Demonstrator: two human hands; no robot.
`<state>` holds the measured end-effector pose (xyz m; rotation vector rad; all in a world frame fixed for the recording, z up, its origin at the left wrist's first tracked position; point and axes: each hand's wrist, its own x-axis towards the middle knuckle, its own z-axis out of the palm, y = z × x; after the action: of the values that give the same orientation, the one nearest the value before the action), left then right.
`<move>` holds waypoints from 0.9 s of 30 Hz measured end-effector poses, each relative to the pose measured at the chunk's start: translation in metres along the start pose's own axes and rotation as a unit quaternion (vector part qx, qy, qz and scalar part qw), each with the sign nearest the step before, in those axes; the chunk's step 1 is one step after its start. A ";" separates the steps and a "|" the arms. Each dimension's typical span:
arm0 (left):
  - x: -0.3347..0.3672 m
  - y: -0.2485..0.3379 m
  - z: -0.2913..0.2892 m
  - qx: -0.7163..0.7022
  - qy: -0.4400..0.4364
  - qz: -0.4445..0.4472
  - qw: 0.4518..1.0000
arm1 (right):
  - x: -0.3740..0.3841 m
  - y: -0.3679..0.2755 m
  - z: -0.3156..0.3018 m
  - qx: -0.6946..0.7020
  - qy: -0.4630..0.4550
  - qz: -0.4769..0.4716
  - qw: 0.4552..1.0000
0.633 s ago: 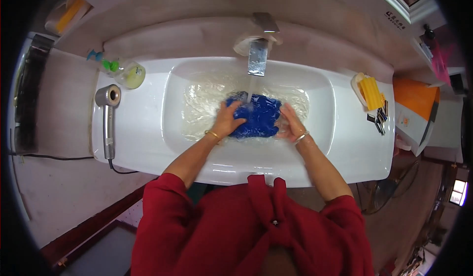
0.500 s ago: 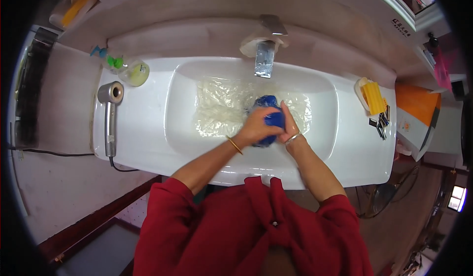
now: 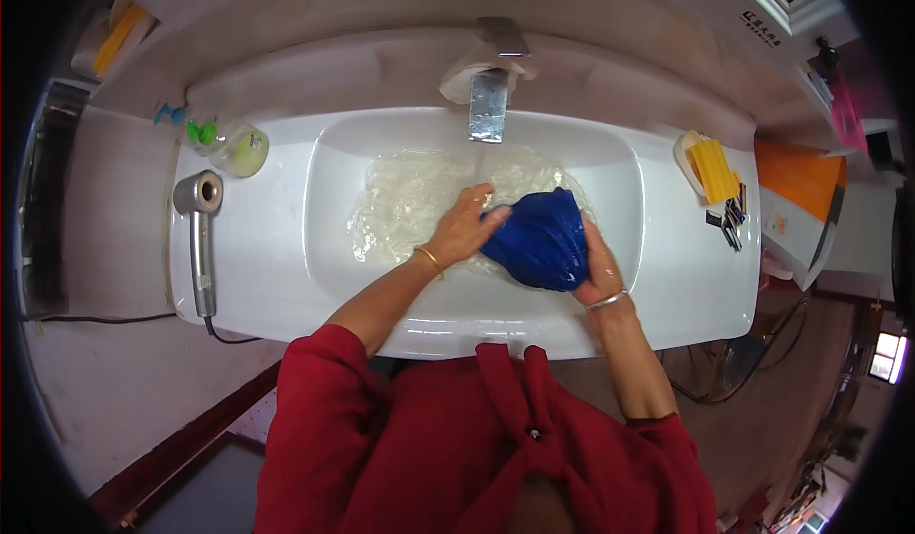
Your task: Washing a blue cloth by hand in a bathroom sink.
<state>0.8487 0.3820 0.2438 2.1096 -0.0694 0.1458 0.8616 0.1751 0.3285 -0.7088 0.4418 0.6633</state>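
A wet blue cloth (image 3: 539,243), bunched into a rounded bundle, is held just over the water in the white washbasin (image 3: 329,201). My right hand (image 3: 600,265), a silver bangle at its wrist, grips the cloth along its right side, its fingers partly hidden behind the fabric. At the cloth's left edge is my left hand (image 3: 464,224), with a gold bangle; its fingers are stretched out and apart, and the thumb meets the fabric. Water (image 3: 405,191) ripples beneath both hands. Above them a chrome faucet (image 3: 488,105) runs a thin stream.
A silver hair dryer (image 3: 199,243) lies on the basin's left rim, near a pump bottle (image 3: 243,151) of pale yellow liquid. On the right rim are a yellow ridged bar (image 3: 713,170) in a white dish and several small dark items (image 3: 731,223). An orange and white box (image 3: 805,201) stands beyond.
The cloth has gone from squeezed between both hands to a looser, larger bundle, shifted right. My left hand has opened and moved left; my right hand has moved right and nearer.
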 end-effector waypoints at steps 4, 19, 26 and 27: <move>0.002 -0.036 -0.007 0.221 -0.018 0.004 0.975 | -0.031 -0.036 0.022 -0.045 -0.009 -0.061 0.997; 0.033 -0.054 0.003 0.277 -0.135 -0.080 0.948 | -0.053 -0.056 0.029 -0.166 0.008 -0.147 0.975; 0.072 0.070 -0.088 0.104 0.291 0.158 0.938 | -0.057 -0.047 0.036 -0.168 0.001 -0.127 0.978; 0.086 0.095 -0.100 0.107 0.291 0.225 0.924 | -0.057 -0.045 0.036 -0.174 -0.001 -0.122 0.977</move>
<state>0.9161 0.4191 0.3869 2.1475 -0.1878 1.0910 0.8572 0.1521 0.4062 -1.0752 0.2302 0.5124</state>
